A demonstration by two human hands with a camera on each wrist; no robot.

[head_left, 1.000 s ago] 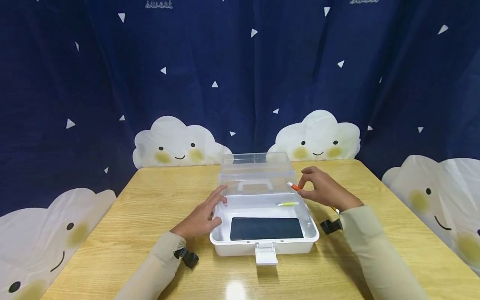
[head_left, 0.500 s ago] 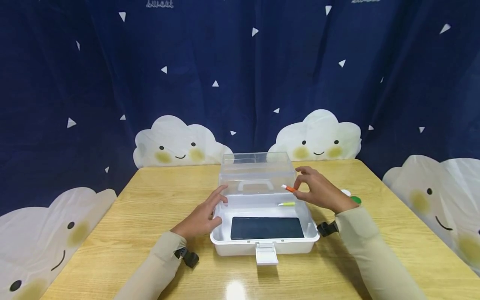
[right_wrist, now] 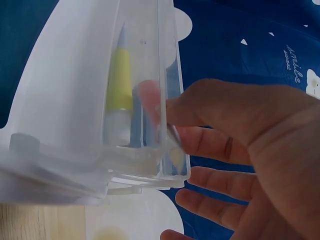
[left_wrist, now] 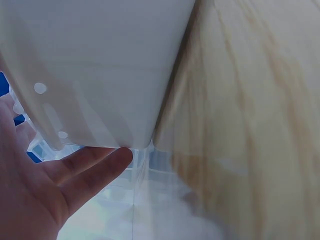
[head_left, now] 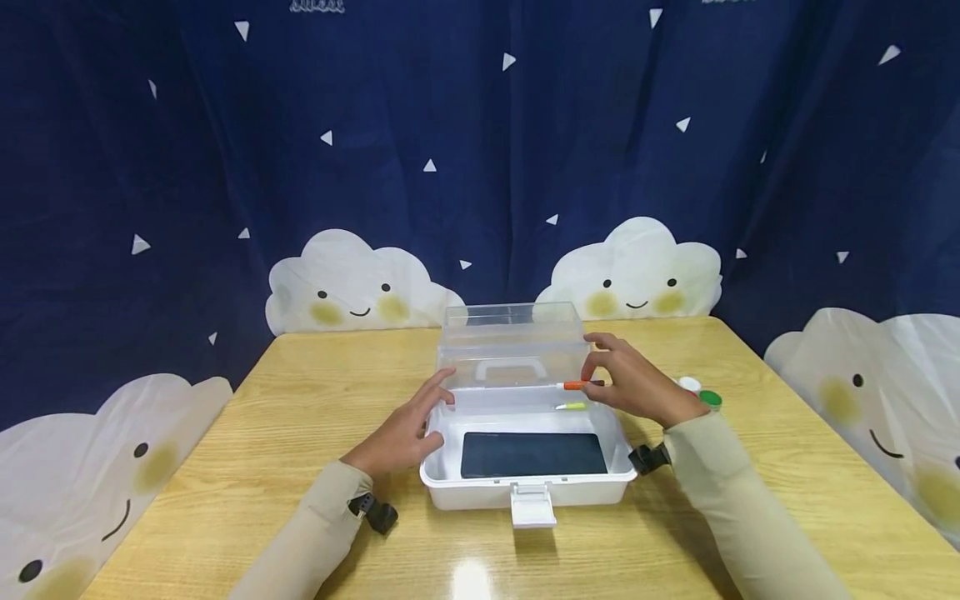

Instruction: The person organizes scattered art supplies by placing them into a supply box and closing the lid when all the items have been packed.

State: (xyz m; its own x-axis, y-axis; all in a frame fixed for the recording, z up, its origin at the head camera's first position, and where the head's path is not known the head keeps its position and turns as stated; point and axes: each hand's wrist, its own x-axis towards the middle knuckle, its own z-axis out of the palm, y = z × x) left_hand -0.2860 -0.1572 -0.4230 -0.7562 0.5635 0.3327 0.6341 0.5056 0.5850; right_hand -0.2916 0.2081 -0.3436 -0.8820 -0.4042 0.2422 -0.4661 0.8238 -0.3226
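Note:
A white plastic storage box (head_left: 528,496) stands on the table with its clear lid (head_left: 517,333) tipped back. My left hand (head_left: 397,437) spreads over its left side; in the left wrist view two fingers of that hand (left_wrist: 95,172) lie along the box wall. My right hand (head_left: 637,379) pinches an orange pen-shaped stick (head_left: 573,385) with a white end, held level above the box's back right part. Just below it a yellow pen-like tool (head_left: 574,406) with a pale pointed tip lies in the clear back compartment, seen closer as the yellow tool (right_wrist: 120,80) in the right wrist view.
A flat dark rectangular thing (head_left: 532,455) lies inside the box. The front latch (head_left: 532,508) hangs down. Right of the box, behind my right wrist, are a white-topped container (head_left: 689,383) and a green-topped one (head_left: 710,399). A dark blue curtain (head_left: 480,150) hangs behind the table.
My right hand has moved left and slightly down with the orange stick, which has turned from slanted to level. The white and green tops have come into view. My left hand stays put.

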